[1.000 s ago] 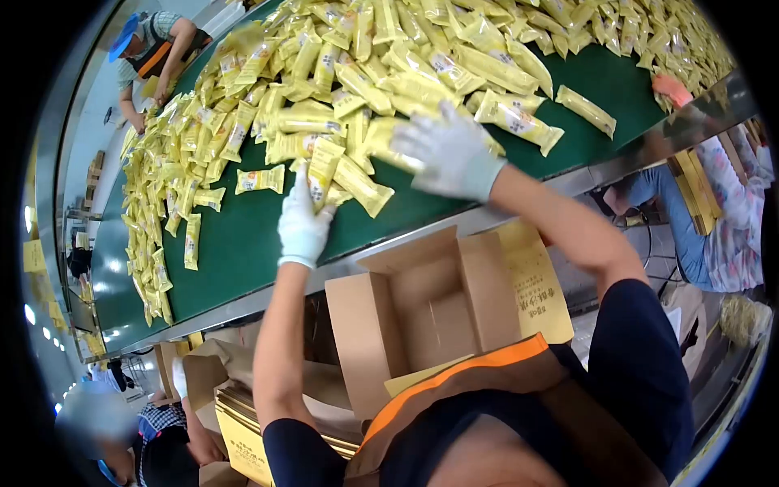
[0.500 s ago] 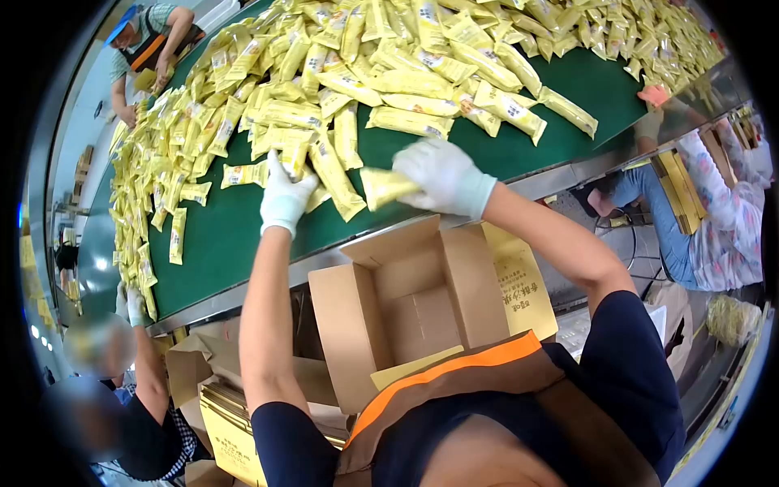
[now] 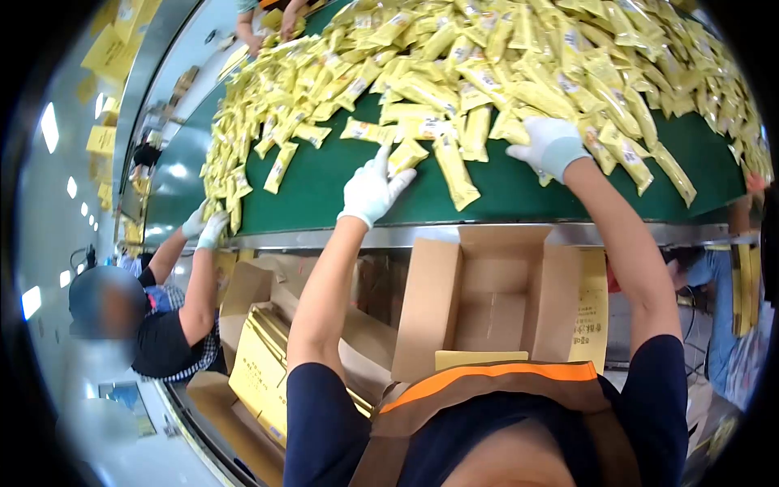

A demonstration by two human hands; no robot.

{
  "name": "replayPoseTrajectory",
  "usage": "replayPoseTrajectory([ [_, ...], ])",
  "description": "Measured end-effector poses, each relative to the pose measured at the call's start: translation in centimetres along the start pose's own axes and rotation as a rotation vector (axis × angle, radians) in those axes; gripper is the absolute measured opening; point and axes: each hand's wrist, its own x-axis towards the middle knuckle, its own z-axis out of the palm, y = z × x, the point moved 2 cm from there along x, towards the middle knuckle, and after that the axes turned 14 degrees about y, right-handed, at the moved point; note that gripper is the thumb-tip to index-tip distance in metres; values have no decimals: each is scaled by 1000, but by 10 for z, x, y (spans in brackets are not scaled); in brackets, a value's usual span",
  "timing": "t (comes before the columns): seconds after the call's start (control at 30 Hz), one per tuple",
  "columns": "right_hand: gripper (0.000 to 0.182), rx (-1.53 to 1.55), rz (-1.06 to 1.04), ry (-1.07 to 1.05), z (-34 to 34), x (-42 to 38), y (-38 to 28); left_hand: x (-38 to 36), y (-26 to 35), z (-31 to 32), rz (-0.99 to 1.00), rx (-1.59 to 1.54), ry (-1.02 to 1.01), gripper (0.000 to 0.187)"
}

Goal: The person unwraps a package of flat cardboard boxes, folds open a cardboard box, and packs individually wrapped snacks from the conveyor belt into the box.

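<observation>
My left hand (image 3: pixel 375 188), in a white glove, is at the near side of the pile with thumb and forefinger spread around a small yellow packet (image 3: pixel 408 155), not closed on it. To the right, my right hand (image 3: pixel 553 147), also gloved, reaches over the pile's edge. Its thumb stands apart from the fingers beside another yellow packet (image 3: pixel 509 127), and some fingertips are hidden. Between the hands, a long packet (image 3: pixel 457 172) lies on the green belt (image 3: pixel 324 188). In front of me is an open cardboard box (image 3: pixel 497 312) with its flaps out.
A metal edge (image 3: pixel 324 239) borders the belt. At the left, a co-worker's gloved hands (image 3: pixel 204 225) touch packets. Another person's hands are at the far side. Folded yellow cartons (image 3: pixel 261 365) stand lower left, near brown cardboard. A seated person's leg (image 3: pixel 720 316) shows at right.
The view has swung, so the belt and box sit further right. My right hand no longer holds the packet it had over the belt's near edge and is now at the pile.
</observation>
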Motion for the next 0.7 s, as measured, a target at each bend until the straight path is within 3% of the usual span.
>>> replayPoseTrajectory([
  [0.07,63,78,-38,194,8,-14,0,3,-8,8,-66,-149,-34,65],
  [0.13,58,124,39,153,14,-12,-1,7,-29,27,14,-257,-13,60],
  [0.2,54,61,11,155,11,-20,-12,11,-13,12,56,-129,-109,58],
  [0.33,46,80,-120,-128,-10,-45,-38,-3,9,5,197,-21,0,58],
  [0.4,62,-46,-327,172,-17,-71,-26,-9,7,8,109,-110,-19,62],
  [0.47,69,5,-372,431,-21,-87,0,-17,4,16,180,-69,112,68],
  [0.57,72,42,-145,105,-3,-101,37,-14,22,-5,-32,-124,-52,76],
  [0.63,71,141,-30,-28,-18,-99,47,-2,19,-5,-66,-331,117,83],
  [0.67,71,239,-19,101,-20,-92,51,5,22,-9,-41,-487,222,83],
  [0.7,72,332,-11,225,-22,-84,56,13,54,-32,4,-696,125,84],
])
